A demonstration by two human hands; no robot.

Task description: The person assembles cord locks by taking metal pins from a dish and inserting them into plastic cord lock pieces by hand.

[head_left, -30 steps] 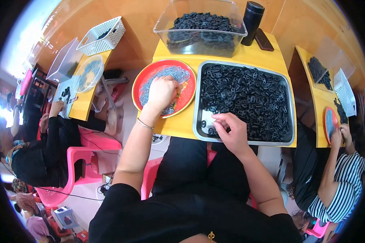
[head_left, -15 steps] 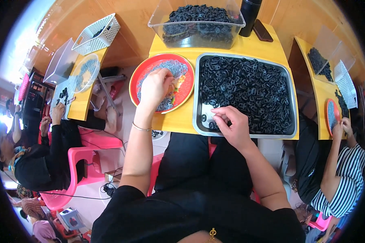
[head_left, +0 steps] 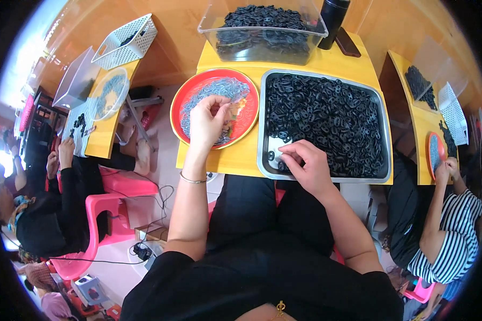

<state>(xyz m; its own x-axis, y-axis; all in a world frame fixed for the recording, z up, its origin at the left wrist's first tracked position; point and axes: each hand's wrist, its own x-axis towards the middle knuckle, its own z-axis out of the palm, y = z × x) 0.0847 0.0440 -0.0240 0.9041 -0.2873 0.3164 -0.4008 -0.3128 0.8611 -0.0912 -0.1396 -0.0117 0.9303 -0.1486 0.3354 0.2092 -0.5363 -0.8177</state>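
My left hand (head_left: 209, 120) is over a round red tray (head_left: 185, 93) with a gold rim, its thumb and fingertips pinched together. Whatever they hold, if anything, is too small to make out. Thin grey metal pieces (head_left: 225, 87), like small pins or wires, lie heaped in that tray. At the near left corner of a rectangular metal tray (head_left: 262, 125), my right hand (head_left: 307, 163) is closed in a pinch, its contents hidden. Small black oval pieces with holes (head_left: 326, 117) fill most of the metal tray; a few lie beside my right fingertips on the bare corner.
Behind the trays stands a clear plastic bin (head_left: 262, 45) of similar black pieces, with a black cylinder (head_left: 334, 21) and a dark flat case (head_left: 348, 43) beside it. People work at yellow tables on both sides. A pink chair (head_left: 93, 224) stands at left.
My left hand has drawn back slightly toward me over the red tray, its fingers still pinched. My right hand stays at the metal tray's corner. The whole view has shifted a little.
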